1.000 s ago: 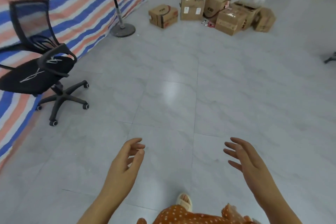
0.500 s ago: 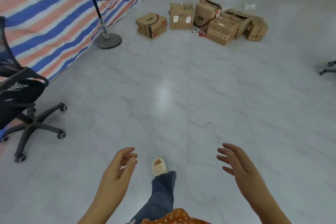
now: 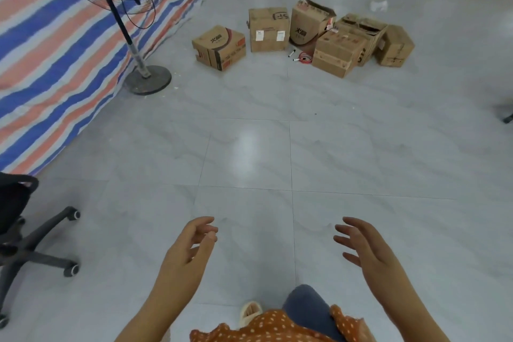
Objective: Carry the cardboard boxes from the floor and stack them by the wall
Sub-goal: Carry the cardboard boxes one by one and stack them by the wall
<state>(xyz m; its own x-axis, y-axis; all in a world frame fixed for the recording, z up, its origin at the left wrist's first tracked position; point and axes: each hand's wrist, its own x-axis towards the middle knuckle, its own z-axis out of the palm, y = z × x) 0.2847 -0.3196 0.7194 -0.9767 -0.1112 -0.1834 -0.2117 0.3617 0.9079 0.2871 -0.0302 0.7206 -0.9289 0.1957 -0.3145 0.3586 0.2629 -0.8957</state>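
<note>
Several brown cardboard boxes lie in a loose cluster on the grey tiled floor ahead. A printed box [image 3: 219,47] sits leftmost, a taller box with white labels [image 3: 268,29] beside it, an open-flapped box [image 3: 309,25] behind, a wide box [image 3: 337,53] in front right, and a small box [image 3: 395,46] far right. My left hand [image 3: 184,257] and my right hand [image 3: 366,250] hang in front of me low in the view, fingers relaxed, holding nothing, well short of the boxes.
A striped blue, orange and white tarp [image 3: 55,58] covers the left side. A standing fan's round base [image 3: 147,80] rests by it. A black office chair [image 3: 25,236] stands at the left edge. Small pens and a red item [image 3: 302,57] lie among the boxes.
I have walked forward: the boxes and fan are nearer and the chair has slid further left and down. Both hands stay empty in front of me.
</note>
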